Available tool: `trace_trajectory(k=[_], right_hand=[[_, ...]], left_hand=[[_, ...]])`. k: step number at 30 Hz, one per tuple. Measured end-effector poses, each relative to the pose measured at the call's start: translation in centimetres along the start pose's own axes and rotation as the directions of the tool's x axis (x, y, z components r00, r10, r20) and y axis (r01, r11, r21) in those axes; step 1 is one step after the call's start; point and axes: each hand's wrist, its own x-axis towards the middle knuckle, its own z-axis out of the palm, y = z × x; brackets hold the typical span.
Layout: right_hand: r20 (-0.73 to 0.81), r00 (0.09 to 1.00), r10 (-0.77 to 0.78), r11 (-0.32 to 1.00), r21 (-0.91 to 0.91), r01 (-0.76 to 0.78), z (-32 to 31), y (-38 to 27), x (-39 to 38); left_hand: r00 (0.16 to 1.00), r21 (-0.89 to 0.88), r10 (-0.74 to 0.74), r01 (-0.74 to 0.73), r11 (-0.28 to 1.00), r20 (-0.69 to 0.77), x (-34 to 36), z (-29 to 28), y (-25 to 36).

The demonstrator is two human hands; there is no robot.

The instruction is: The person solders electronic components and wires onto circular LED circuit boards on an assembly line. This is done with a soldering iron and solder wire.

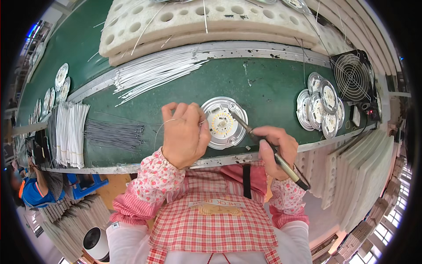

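A round silver LED board [221, 127] lies on the green bench, with a ring of yellow LEDs on its centre. My left hand [184, 132] is curled at its left edge, pinching a thin pale wire [167, 121]. My right hand [278, 154] grips a soldering iron [285, 168], its tip over the upper right part of the board. Above lie loose white wires [158, 72]. To the left are a bundle of white wires [70, 132] and dark grey wires [114, 134].
Stacked discs [327, 97] and a fan [351, 75] stand at right, more discs [61, 75] at left. A foam board with holes [206, 24] is at the back, with panels [360, 167] below right. Another person [33, 191] sits at lower left.
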Motion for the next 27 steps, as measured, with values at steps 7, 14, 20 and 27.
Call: trace_trajectory(k=[7, 14, 20, 27], right_hand=[[0.222, 0.960, -0.169, 0.985, 0.019, 0.169, -0.6, 0.3, 0.9], [0.260, 0.948, -0.182, 0.983, 0.017, 0.184, -0.7, 0.8, 0.9], [0.321, 0.944, 0.072, 0.975, 0.176, -0.135, -1.8, 1.6, 1.1], [0.333, 0.936, 0.114, 0.966, 0.184, -0.183, -1.8, 1.7, 1.1]], left_hand=[[0.975, 0.006, 0.204, -0.205, 0.979, 0.092, 1.1, 0.1, 0.1], [0.945, 0.065, 0.254, -0.273, 0.960, 0.206, 2.1, 0.1, -0.2], [0.909, 0.082, 0.282, -0.321, 0.944, 0.307, 2.8, -0.4, -0.3], [0.911, 0.134, 0.251, -0.308, 0.942, 0.328, 3.2, 0.0, 0.3]])
